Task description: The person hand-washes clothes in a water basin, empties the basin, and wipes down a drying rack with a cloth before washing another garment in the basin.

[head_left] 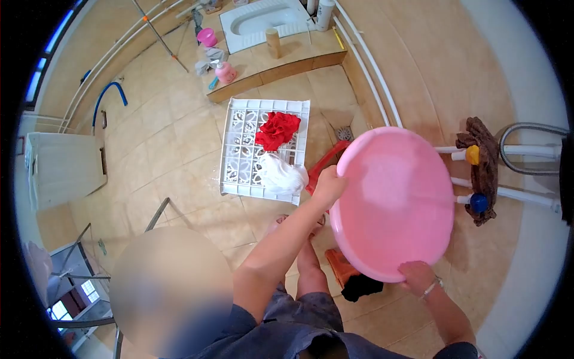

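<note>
One pink basin (396, 206), fingers (410, 268) gripping rim (387, 131)

Basin (394, 230) right of the rack (224, 161), cloths (278, 131) on it, squat toilet (263, 25) beyond.

Red object (327, 161) partly hidden behind pink basin (391, 230), squat toilet (266, 24) cut off above, round patch (171, 292) blurred
</note>
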`<action>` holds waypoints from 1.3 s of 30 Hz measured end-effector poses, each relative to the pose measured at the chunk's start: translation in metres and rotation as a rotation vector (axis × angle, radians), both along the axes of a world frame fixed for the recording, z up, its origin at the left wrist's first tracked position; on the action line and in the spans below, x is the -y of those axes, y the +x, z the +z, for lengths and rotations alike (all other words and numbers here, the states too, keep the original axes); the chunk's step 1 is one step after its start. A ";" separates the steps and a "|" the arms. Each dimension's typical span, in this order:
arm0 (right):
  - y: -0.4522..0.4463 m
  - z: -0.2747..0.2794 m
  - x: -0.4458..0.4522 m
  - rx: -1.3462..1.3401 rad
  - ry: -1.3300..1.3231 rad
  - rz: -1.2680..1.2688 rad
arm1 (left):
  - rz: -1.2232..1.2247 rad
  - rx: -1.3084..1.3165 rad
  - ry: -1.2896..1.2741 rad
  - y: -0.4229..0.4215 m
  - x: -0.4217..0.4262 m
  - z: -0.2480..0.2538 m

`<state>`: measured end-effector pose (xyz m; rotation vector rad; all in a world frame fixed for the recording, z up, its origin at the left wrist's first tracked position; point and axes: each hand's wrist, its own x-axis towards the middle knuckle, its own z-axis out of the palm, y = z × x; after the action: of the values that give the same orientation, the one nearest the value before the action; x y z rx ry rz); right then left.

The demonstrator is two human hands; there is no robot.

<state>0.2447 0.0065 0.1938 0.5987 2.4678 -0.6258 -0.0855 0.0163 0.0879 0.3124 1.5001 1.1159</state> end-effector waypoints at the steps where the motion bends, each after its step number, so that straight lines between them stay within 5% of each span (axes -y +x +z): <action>1: -0.009 0.024 -0.005 -0.002 0.006 0.006 | 0.006 -0.002 0.006 -0.007 -0.002 0.005; 4: -0.036 0.088 -0.020 -0.014 0.002 -0.107 | -0.062 0.223 -0.154 -0.018 -0.003 0.016; 9: -0.055 0.123 -0.040 -0.212 0.203 -0.249 | -0.111 0.680 -0.350 0.002 0.010 -0.034; 19: -0.114 0.153 -0.068 -0.230 0.212 -0.242 | -0.202 0.894 -0.523 0.023 0.035 -0.055; 25: -0.103 0.166 -0.057 -0.093 0.227 -0.342 | -0.289 0.792 -0.511 0.021 0.015 -0.031; 27: -0.091 0.163 -0.050 -0.136 0.273 -0.240 | -0.208 0.823 -0.389 0.019 0.007 -0.050; 30: -0.064 0.143 -0.031 -0.125 0.207 -0.282 | -0.159 0.697 -0.239 -0.003 -0.008 -0.010; 33: -0.043 0.102 -0.007 -0.109 0.219 -0.172 | -0.130 0.355 -0.054 -0.022 -0.017 0.043; 39: -0.017 -0.027 0.031 -0.095 0.233 -0.226 | -0.176 0.002 0.190 -0.014 -0.015 0.016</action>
<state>0.2280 -0.0241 0.1668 0.9687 2.6041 -0.4624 -0.0992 0.0311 0.1040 0.5642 1.3393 1.1179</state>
